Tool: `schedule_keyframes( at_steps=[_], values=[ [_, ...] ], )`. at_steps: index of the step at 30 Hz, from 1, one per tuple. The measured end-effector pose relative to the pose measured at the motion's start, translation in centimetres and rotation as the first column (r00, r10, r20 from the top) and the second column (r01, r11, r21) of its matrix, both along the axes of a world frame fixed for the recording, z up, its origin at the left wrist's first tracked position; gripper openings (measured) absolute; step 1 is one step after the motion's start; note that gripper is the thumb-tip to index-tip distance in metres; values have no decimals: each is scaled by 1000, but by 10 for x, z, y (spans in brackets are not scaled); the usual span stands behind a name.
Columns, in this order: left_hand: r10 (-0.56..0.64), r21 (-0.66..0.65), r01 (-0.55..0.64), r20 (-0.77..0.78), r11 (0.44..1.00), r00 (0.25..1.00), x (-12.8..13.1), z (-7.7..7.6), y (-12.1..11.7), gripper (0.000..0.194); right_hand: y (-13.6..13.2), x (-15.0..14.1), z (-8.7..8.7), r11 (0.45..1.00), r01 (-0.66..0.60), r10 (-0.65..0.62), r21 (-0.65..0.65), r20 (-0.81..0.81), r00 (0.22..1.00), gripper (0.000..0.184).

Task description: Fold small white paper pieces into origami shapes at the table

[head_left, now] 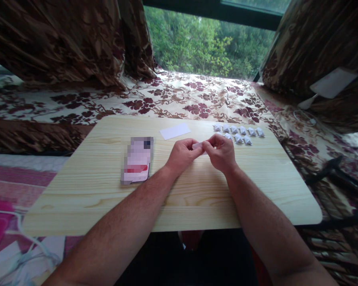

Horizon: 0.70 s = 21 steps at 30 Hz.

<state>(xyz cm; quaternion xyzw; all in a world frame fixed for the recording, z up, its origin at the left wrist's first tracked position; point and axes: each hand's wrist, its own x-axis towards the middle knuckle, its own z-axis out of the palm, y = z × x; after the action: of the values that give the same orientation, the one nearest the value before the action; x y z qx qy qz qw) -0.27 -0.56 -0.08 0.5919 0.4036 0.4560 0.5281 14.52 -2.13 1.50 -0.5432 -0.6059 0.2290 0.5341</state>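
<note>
Both hands meet above the middle of the table (193, 198), pinching one small piece of white paper (197, 145) between them. My left hand (182, 153) has its fingers closed on the paper's left part. My right hand (221, 152) grips the other end with thumb and forefinger, and most of the paper is hidden by the fingers. Just beyond my right hand stand two rows of small folded white paper shapes (242, 130), pointed like little pyramids. A flat white paper sheet (175, 131) lies past my left hand.
A smartphone (137, 160), partly blurred out, lies on the table left of my left forearm. Flowered cloth (197, 95) covers the ledge behind the table, below a window. White cables (20, 222) and papers lie at the lower left. A white lamp-like object (334, 82) stands at the right.
</note>
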Motion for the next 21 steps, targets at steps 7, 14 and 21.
schedule_keyframes(
  at_steps=[7, 14, 21],
  values=[
    [8, -13, -8, 14, 1000, 1000, 1, 1, 0, 35, 0, 1, -2, 999, -33, 32, -15, -64, 997, 18],
    [40, -44, -37, 80, 998, 996, -1, 0, 3, 30, 6, 0, -7, 994, -104, 94, -38, -207, 974, 16],
    [66, -36, -63, 80, 997, 995, -2, 1, 5, 29, 10, 5, -6, 979, -190, 173, -74, -189, 967, 18]
  ],
)
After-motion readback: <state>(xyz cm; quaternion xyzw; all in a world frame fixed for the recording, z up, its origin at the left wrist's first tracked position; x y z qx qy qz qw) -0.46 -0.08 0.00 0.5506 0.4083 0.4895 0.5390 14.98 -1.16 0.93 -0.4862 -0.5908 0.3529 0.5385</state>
